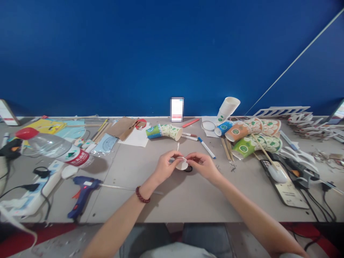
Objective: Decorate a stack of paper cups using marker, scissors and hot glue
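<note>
Between my two hands, just above the table, is a small white disc (pixel 182 165) that looks like paper. My left hand (pixel 167 167) pinches its left and upper edge with thumb and fingers. The fingertips of my right hand (pixel 203 165) are closed on its right edge. Beneath the right fingers shows part of a dark ring-shaped thing (pixel 189 169), mostly covered. A small white strip (pixel 178 146) lies on the table beyond the left fingers.
Paper cups (pixel 163 132), markers (pixel 206 147) and more stacked cups (pixel 243 147) lie behind and right. A lit phone (pixel 176 109) leans on the blue wall. Left are a glue gun (pixel 84 195), a bottle (pixel 56 147) and a power strip (pixel 40 190); a phone (pixel 288 191) lies right.
</note>
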`<state>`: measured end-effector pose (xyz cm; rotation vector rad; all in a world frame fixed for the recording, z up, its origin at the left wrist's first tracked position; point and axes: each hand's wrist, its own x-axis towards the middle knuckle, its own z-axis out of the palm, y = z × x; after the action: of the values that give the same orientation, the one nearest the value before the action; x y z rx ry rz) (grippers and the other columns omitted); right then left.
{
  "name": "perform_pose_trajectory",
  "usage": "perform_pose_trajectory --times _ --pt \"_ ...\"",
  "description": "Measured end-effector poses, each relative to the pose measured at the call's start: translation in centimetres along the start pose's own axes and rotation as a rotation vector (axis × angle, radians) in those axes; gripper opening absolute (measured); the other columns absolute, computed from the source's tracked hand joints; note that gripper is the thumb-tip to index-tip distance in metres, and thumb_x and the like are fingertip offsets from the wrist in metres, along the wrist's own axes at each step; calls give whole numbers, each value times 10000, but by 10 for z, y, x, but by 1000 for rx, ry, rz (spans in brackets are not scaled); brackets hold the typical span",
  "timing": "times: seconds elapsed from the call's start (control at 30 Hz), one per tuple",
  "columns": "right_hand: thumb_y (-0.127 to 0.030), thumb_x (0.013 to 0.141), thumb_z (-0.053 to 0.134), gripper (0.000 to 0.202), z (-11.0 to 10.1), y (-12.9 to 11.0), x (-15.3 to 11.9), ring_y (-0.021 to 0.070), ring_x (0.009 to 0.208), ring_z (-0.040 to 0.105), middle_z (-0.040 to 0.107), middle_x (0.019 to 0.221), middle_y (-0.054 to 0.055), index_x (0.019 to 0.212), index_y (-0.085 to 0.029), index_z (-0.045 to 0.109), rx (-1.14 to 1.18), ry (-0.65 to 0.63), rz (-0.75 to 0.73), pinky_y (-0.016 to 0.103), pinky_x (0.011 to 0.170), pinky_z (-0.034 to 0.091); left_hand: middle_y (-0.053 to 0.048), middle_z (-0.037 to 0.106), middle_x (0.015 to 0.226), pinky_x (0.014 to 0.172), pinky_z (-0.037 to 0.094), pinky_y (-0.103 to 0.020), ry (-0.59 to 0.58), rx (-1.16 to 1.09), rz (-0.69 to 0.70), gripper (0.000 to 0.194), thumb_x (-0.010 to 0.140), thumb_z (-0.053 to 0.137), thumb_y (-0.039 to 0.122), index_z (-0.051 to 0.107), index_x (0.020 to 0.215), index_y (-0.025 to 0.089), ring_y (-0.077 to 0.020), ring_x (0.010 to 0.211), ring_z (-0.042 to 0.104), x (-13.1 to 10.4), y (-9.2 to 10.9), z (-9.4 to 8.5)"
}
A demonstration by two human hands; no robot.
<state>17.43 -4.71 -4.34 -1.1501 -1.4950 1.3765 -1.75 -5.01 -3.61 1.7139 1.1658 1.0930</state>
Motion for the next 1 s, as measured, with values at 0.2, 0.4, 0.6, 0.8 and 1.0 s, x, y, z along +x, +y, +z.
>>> perform_pose_trajectory --times 0.2,0.4,0.6,0.8,1.0 --pt "-352 749 702 184 -2 -5 -1 140 675 598 657 711 8 813 -185 661 97 -66 50 294 690 466 -31 685 858 764 485 -264 -22 65 38 173 839 598 342 662 870 185 -154 811 619 0 2 -2" --pt "-359 758 678 199 -1 -12 -2 134 671 585 628 702 -2 794 -178 604 73 -138 121 281 668 449 -22 689 831 734 475 -258 -76 93 36 165 835 608 341 670 817 190 -160 804 618 0 4 -3" --pt "-400 835 572 219 2 -13 -5 136 701 550 575 743 1 811 -184 556 -66 -173 72 282 678 444 -16 685 799 741 466 -264 -79 133 79 158 840 604 334 672 802 196 -153 769 611 0 -1 0" --pt "-336 913 445 153 3 -11 -8 140 691 518 552 735 -9 821 -219 478 -255 -178 -92 274 662 409 -22 686 808 730 465 -264 -68 91 22 177 835 603 352 669 806 191 -161 778 611 0 2 1" --pt "-305 929 413 136 3 -10 -9 139 691 524 538 750 -11 832 -224 463 -232 -146 -115 271 666 419 -24 684 789 699 472 -248 -42 6 -42 189 813 625 354 668 807 171 -149 742 608 0 3 1"
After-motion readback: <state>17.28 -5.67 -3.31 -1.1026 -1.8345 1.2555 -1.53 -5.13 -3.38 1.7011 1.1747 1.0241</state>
